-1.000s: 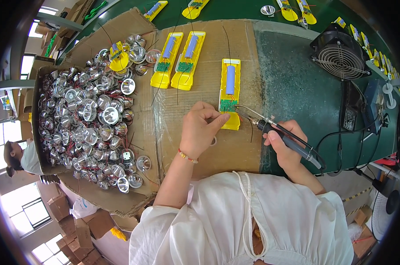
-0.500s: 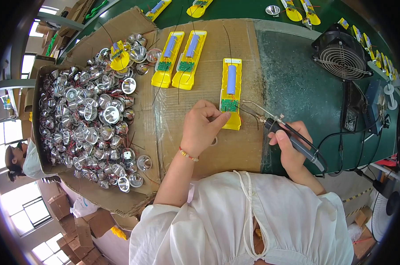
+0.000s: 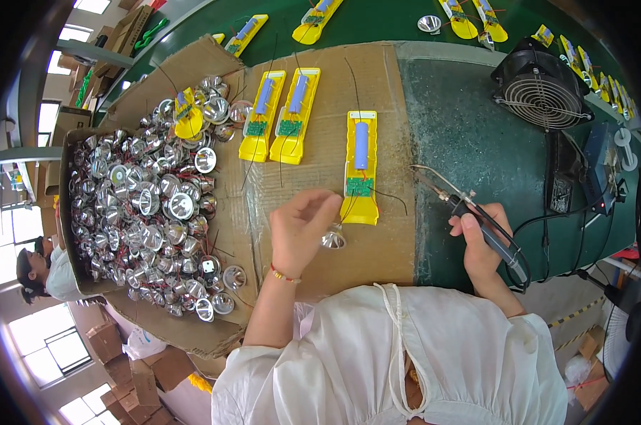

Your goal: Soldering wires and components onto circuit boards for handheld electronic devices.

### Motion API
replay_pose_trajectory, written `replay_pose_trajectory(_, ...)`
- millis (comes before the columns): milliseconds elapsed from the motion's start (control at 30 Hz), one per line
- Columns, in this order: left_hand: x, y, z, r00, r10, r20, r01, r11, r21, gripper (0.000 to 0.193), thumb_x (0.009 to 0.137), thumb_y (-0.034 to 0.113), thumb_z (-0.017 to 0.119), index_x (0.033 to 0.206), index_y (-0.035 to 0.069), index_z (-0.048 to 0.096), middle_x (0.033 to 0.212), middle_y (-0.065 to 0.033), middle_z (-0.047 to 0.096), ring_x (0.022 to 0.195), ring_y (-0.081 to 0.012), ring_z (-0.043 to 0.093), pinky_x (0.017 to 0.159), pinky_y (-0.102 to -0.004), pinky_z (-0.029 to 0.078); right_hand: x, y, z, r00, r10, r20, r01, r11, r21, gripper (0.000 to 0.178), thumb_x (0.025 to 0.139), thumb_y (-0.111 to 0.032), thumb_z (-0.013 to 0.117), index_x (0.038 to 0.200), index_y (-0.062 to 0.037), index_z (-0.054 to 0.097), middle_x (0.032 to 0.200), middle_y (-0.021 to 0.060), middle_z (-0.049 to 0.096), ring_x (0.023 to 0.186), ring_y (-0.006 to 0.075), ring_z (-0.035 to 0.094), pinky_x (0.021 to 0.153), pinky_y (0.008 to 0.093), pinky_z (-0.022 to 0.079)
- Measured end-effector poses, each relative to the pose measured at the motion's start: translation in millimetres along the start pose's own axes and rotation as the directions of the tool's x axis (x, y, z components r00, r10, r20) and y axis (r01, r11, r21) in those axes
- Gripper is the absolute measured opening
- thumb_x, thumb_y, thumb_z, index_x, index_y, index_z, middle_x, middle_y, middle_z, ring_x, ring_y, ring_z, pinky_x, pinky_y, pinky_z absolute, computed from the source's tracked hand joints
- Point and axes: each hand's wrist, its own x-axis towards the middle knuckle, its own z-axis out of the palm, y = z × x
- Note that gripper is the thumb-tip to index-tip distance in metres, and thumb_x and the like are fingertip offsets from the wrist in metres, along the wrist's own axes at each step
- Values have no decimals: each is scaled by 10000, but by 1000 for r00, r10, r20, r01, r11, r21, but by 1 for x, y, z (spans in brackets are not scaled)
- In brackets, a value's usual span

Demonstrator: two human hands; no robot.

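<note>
My right hand (image 3: 482, 241) grips a soldering iron (image 3: 494, 239) with a thin curved metal tube beside its tip. The tip points up and left, apart from the yellow plastic housing (image 3: 363, 214) on the cardboard. That housing carries a purple cylindrical battery (image 3: 361, 145) and a small green circuit board (image 3: 360, 187) with thin wires. My left hand (image 3: 299, 230) is at the housing's lower left, thumb and fingers pinched together; whatever lies between them is too small to make out. A silvery reflector cup (image 3: 333, 239) sits just below those fingers, partly hidden.
Two similar yellow housings (image 3: 296, 117) lie farther left. A cardboard box (image 3: 87, 280) full of reflector cups stands at the left, one yellow piece (image 3: 189, 117) on top. A black fan (image 3: 543, 88) and a blue box-shaped device (image 3: 598, 166) are at the right. More housings line the far edge.
The soldering iron has moved right, away from the circuit board. My left hand has drawn back left and down from the board, and the reflector cup beneath shows more. The view has tilted slightly.
</note>
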Motion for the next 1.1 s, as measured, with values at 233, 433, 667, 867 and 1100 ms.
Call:
replay_pose_trajectory(233,106,57,38,888,386,249,-452,633,628,178,767,186,592,718,23,645,582,-116,594,495,-213,575,505,-323,449,10,14,-11,997,20,-77,-22,999,-28,136,828,-67,589,875,16,493,717,121,604,607,133,580,590,260,488)
replay_pose_trajectory(433,219,106,33,769,638,-25,-451,570,687,371,766,359,618,979,58,654,938,-144,641,860,-265,624,770,-345,476,2,10,-11,994,44,-103,-46,999,-18,129,817,-45,597,873,7,493,729,120,608,619,131,582,597,259,489)
replay_pose_trajectory(667,137,54,4,874,462,151,-185,28,982,433,738,297,631,1125,124,544,1046,-146,542,919,-301,576,752,-403,494,8,12,-9,996,44,-77,-41,998,41,124,817,-50,597,857,5,494,720,119,608,611,127,578,585,256,482)
replay_pose_trajectory(867,72,62,49,950,275,148,-252,394,884,464,741,342,635,1115,93,521,1038,-146,527,863,-315,586,724,-401,497,6,14,-15,989,-57,-137,59,998,14,114,838,-81,574,871,5,508,666,87,572,615,142,568,629,270,482)
replay_pose_trajectory(1100,37,36,-27,691,546,-474,-196,772,604,343,726,284,691,958,69,559,807,-81,568,655,-207,544,604,-339,460,1,18,-12,989,-62,-137,60,998,-20,111,835,-73,571,865,12,507,651,84,563,608,148,560,636,282,480)
